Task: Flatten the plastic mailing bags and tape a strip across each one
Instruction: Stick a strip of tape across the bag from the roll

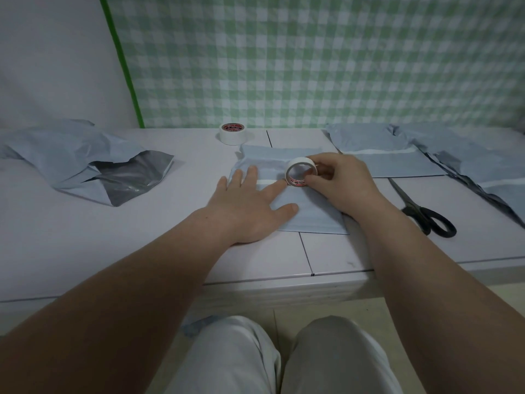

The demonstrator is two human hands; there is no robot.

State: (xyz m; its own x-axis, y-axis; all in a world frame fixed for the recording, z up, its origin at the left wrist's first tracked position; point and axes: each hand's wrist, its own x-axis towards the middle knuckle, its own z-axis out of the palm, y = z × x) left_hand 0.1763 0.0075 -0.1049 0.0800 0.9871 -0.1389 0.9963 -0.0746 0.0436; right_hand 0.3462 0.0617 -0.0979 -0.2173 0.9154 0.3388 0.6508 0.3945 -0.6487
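Note:
A flat pale blue mailing bag (309,211) lies on the white table in front of me. My left hand (250,206) rests on it with fingers spread straight, pressing a white tape strip (268,182) down. My right hand (338,182) grips a white tape roll (299,170) standing on edge over the bag, right at the end of the strip. Crumpled blue and grey bags (85,163) lie in a heap at the left. Flattened bags with white strips (380,157) lie at the right.
A second tape roll (231,133) stands at the back of the table. Black scissors (426,211) lie to the right of my right arm. More blue bags (480,172) overlap at the far right. A green checked cloth (312,61) hangs behind the table.

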